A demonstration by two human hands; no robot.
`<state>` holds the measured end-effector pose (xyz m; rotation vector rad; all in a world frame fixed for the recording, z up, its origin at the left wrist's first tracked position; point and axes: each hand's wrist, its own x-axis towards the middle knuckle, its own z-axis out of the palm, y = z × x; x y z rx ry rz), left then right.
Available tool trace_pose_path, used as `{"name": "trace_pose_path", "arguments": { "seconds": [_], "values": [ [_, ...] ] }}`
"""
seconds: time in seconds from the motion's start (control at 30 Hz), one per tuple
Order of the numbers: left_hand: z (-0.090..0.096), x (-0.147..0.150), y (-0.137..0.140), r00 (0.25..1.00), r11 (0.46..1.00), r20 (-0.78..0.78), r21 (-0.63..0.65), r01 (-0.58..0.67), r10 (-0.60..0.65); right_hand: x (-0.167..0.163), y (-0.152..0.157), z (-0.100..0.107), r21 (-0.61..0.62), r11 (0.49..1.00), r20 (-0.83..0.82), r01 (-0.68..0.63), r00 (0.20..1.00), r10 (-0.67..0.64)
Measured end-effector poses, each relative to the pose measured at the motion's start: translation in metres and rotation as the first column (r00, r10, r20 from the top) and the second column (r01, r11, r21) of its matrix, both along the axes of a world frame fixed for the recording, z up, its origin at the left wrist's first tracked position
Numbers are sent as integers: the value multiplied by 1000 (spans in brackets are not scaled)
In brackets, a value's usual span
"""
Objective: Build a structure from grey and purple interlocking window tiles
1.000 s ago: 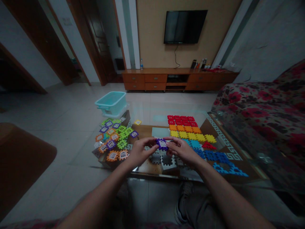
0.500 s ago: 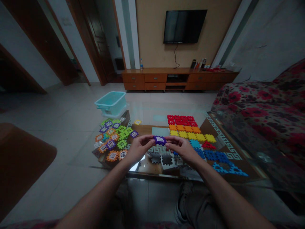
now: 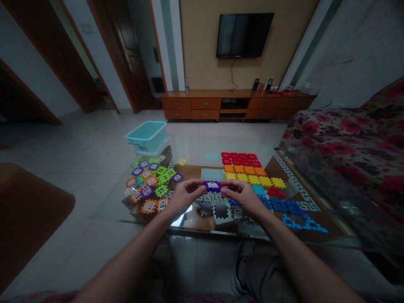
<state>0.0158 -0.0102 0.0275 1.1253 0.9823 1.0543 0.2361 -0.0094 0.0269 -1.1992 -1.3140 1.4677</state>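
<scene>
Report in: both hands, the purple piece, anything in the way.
Left hand and right hand gripping purple piece. Piece up over glass table. Grey pieces nearby; no blockage seen.

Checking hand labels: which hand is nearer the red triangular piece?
Right. The right hand is left of the red triangular piece; the left hand is farther left, across the purple piece both hold.

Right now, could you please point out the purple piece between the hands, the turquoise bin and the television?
Purple piece (image 3: 212, 185), head view: its white window panel.
Turquoise bin (image 3: 154, 143), head view: its outer wall.
Television (image 3: 245, 35), head view: mid-screen.
</scene>
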Motion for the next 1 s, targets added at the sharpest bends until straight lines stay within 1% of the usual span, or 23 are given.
{"name": "trace_pose_path", "arguments": {
  "seconds": [0.17, 0.37, 0.6, 1.0],
  "values": [
    [-2, 0, 0, 999, 1000, 44, -31, -4, 6, 0, 1, -2, 11, 1000, -4, -1, 1000, 1],
    [-5, -1, 1, 998, 999, 68, -37, -13, 16, 0, 1, -6, 43, 999, -13, 15, 1000, -14],
    [-3, -1, 1, 995, 998, 98, -55, 35, -30, 1, 0, -4, 30, 999, -33, 17, 999, -16],
    [-3, -2, 2, 998, 999, 58, -36, -17, 19, 0, -2, -4, 70, 997, -40, -27, 999, 29]
  ]
}}
